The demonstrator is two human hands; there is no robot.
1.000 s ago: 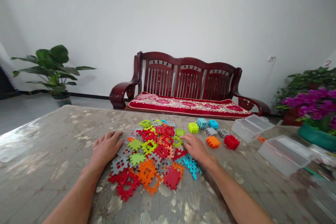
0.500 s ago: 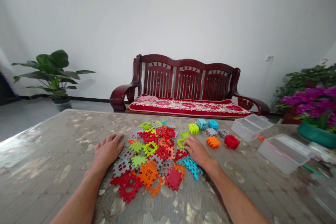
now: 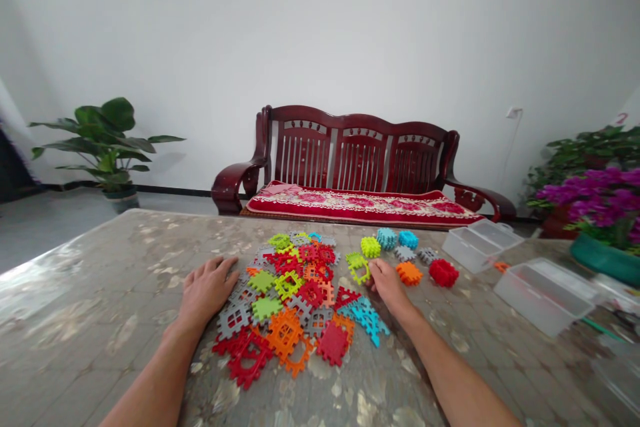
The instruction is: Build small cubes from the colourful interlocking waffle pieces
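My left hand (image 3: 207,287) rests flat on the table at the left edge of a spread of interlocking plastic building tiles (image 3: 267,307), its fingers apart. These notched tiles are red, orange, grey and green, some with window-like openings. My right hand (image 3: 390,288) pinches a lime-green tile with an opening (image 3: 354,260) by its right side, just right of the spread. Beyond that tile stands a lime-green stack (image 3: 371,247). A blue triangular tile (image 3: 369,317) lies nearer me, beside my right wrist.
Light blue (image 3: 387,238), blue, grey, orange (image 3: 409,273) and red stacks (image 3: 443,273) stand right of my right hand. Two clear plastic boxes (image 3: 545,300) are farther right. Behind the table (image 3: 110,280) is a wooden bench (image 3: 360,153); a flower pot (image 3: 603,259) sits at the right.
My right hand has drawn the lime-green tile to the right, away from the spread. My left hand has stayed in place; the whole view has shifted slightly.
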